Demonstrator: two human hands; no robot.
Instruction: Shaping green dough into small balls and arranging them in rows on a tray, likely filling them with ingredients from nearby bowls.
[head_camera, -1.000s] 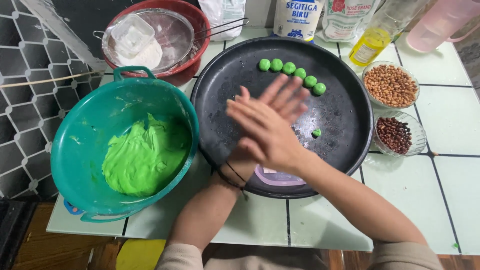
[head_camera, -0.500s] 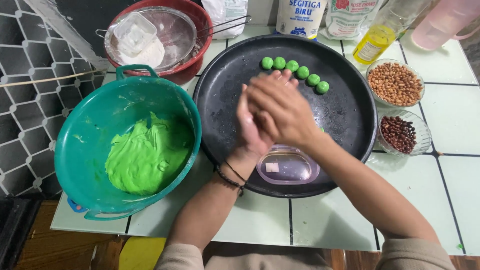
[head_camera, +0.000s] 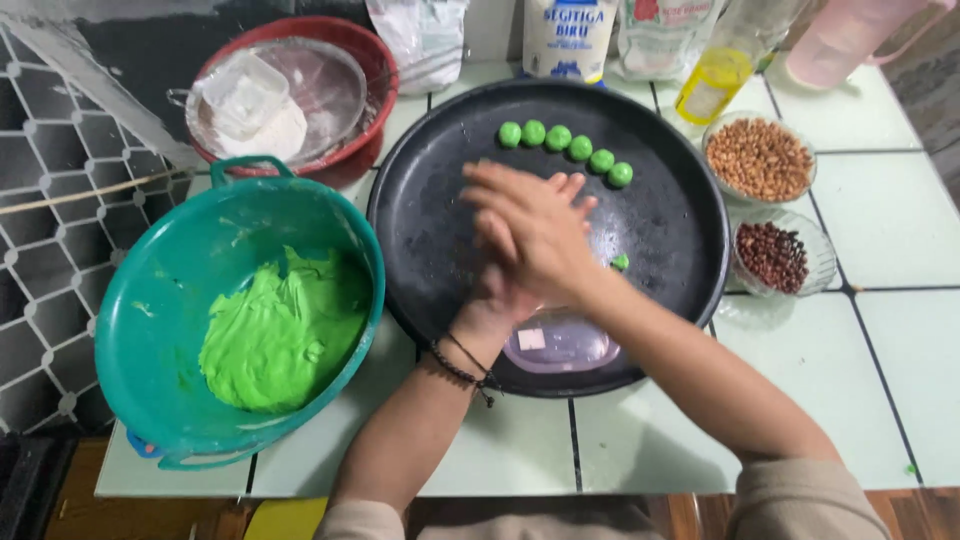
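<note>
While the two palms press flat together over the black round tray (head_camera: 440, 250), the right hand (head_camera: 535, 235) lies on top with its fingers (head_camera: 500, 190) stretched out straight and spread a little, and the left hand (head_camera: 490, 300) sits under it, mostly hidden. Whatever lies between the palms cannot be seen, so I cannot tell what they hold.

Just beyond the fingertips, a curved row of six small green balls (head_camera: 565, 145) rests on the tray. A tiny green bit (head_camera: 620, 262) lies close beside the right wrist. Below the wrists, at the tray's near edge, sits a small clear oval dish (head_camera: 560, 342).

Left of the fingers stands a teal bowl (head_camera: 150, 300) holding bright green dough (head_camera: 280, 335). Well to the right are two glass bowls, one of pale peanuts (head_camera: 760, 158) and one of dark beans (head_camera: 772, 256).
</note>
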